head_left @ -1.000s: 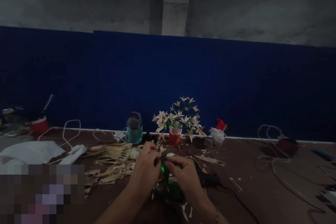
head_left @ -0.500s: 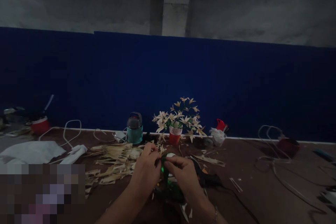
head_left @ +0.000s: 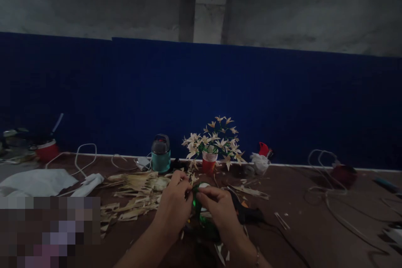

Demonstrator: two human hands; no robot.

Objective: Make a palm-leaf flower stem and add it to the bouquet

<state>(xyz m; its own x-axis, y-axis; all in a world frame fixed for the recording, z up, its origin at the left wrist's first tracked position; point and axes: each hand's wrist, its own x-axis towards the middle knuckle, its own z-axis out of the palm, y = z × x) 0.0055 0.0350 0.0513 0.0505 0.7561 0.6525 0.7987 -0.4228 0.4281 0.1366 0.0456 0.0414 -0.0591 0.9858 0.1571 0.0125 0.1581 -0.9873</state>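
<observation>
At the near middle of the table, my left hand (head_left: pixel 176 203) and my right hand (head_left: pixel 221 209) meet with fingertips pinched together. Between them is a shiny green strip (head_left: pixel 196 203), which looks like tape and hangs down under the fingers. More green material (head_left: pixel 207 222) lies below, partly covered by my right hand. The exact grip of the left fingertips is small and dark. Just beyond the hands, cream star-shaped flowers (head_left: pixel 221 143) on green stems stand in a red cup (head_left: pixel 209 162).
Dried husk-like strips (head_left: pixel 141 190) spread to the left. A black corded tool (head_left: pixel 253 214) lies right of my right hand. Behind stand a teal bottle-like container (head_left: pixel 161 157) and a white plastic bag (head_left: pixel 260 163). White cloth (head_left: pixel 39 180) and loose cables (head_left: pixel 337 213) lie at the sides.
Both hands keep almost the same pinch and place. The green material below them has shifted slightly; otherwise the scene looks the same.
</observation>
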